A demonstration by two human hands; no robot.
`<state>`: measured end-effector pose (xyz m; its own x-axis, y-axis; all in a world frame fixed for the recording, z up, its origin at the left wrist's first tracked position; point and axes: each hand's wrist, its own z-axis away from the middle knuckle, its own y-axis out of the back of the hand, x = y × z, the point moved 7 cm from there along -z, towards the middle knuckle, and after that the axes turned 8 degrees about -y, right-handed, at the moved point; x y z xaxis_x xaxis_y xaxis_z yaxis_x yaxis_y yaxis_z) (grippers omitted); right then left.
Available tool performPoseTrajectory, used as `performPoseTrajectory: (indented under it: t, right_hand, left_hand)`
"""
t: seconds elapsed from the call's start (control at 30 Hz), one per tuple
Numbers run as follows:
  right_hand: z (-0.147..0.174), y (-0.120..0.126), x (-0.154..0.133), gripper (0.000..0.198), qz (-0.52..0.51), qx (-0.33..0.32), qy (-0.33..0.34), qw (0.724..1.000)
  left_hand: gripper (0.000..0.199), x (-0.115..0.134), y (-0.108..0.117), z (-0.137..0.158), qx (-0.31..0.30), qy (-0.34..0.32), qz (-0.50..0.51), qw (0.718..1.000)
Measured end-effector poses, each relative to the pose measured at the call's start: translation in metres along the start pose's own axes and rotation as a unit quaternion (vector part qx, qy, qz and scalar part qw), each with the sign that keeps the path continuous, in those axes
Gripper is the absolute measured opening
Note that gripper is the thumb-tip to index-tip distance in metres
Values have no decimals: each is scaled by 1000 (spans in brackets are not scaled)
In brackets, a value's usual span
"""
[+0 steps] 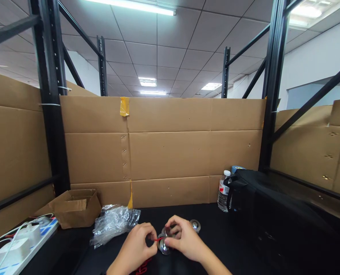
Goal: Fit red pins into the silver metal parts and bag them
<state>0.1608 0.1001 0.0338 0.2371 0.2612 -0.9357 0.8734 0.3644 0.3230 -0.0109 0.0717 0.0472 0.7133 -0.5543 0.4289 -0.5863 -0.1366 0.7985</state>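
My left hand (140, 244) is closed in a pinch on a thin red cord (159, 239). The cord runs toward several round, shiny silver metal pieces (164, 248) between my hands. My right hand (184, 238) curls its thumb and fingers around one of these pieces; its fingers hide part of them. Just behind my right hand, another round silver piece (195, 225) lies on the black tabletop. More red cord (143, 267) lies in loops below my left wrist, at the bottom edge of the view.
Crumpled clear plastic (115, 223) and a brown cardboard box (76, 210) sit at the left. A power strip (38, 252) with white plugs stands nearer. A water bottle (223, 194) and large black bag (273, 221) occupy the right. Cardboard panels (167, 152) wall the back.
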Motion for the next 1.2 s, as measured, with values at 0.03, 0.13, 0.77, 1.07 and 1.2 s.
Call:
performPoseTrajectory:
  t: [0.03,0.13,0.77,1.07,1.2]
  right_hand:
    - [-1,14,-2,31,81,42,9,996]
    - [-2,61,0,24,260,139,-2,956]
    - [-10,109,56,40,348,116,-96,925]
    - [1,0,22,62,279,-79,38,956]
    - [5,-13,18,41,307,-65,29,949]
  left_hand:
    - [8,-6,3,1,-17,6,-9,1000]
    - [14,-25,9,8,-79,8,-18,997]
    - [18,-44,5,20,-160,28,-14,987]
    - [13,-34,7,17,-143,12,-9,990]
    - [13,-33,5,17,-144,13,-9,989]
